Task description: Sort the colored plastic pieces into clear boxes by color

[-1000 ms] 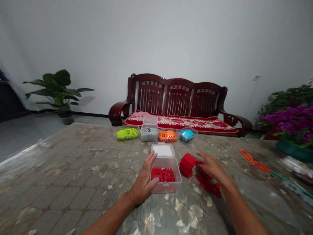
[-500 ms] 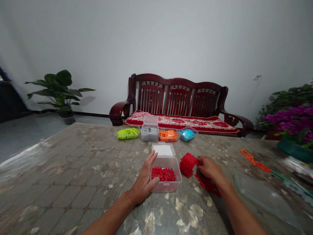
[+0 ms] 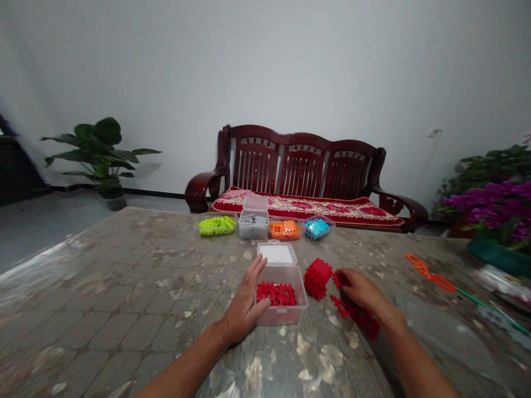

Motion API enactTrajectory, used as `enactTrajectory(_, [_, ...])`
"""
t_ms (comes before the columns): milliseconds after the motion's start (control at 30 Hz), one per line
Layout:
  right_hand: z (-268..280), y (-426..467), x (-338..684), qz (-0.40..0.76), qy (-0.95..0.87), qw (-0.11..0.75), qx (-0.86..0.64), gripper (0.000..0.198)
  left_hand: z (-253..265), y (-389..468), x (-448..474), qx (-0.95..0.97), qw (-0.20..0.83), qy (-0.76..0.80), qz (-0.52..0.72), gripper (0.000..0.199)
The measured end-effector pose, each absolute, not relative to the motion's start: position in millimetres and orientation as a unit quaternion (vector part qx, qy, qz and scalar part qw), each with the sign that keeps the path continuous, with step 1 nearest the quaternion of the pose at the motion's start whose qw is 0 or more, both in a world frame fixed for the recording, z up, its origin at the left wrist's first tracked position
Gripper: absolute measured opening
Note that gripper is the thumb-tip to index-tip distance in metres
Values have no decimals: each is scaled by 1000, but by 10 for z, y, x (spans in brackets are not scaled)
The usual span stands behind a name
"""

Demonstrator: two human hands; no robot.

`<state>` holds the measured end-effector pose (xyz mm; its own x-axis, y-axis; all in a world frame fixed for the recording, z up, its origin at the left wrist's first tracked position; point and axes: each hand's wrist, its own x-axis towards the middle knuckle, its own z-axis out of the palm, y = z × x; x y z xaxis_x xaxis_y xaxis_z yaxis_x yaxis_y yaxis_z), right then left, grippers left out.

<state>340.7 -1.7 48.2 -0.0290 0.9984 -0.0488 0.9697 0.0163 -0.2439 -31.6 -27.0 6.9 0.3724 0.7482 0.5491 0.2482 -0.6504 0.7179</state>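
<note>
Red piece [image 3: 336, 280] is at the fingertips of my right grip [image 3: 362, 288]; can't tell if they're clamped on it. Red cube [image 3: 318, 278] sits just left of that grip, loose red pieces [image 3: 366, 321] partly under it on the counter [image 3: 166, 326]. My left grip [image 3: 244, 310] has thumb and fingers apart, against the clear box [image 3: 282, 317].

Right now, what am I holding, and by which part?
Left hand only rests against the clear box; right hand seemingly pinches a red piece, exact spot hidden.
</note>
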Motion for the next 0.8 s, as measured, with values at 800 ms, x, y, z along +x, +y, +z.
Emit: enactTrajectory(800, [1206, -312, 1869, 103, -876, 182, -435, 57, 93, -289, -298, 781, 272, 314, 467, 78])
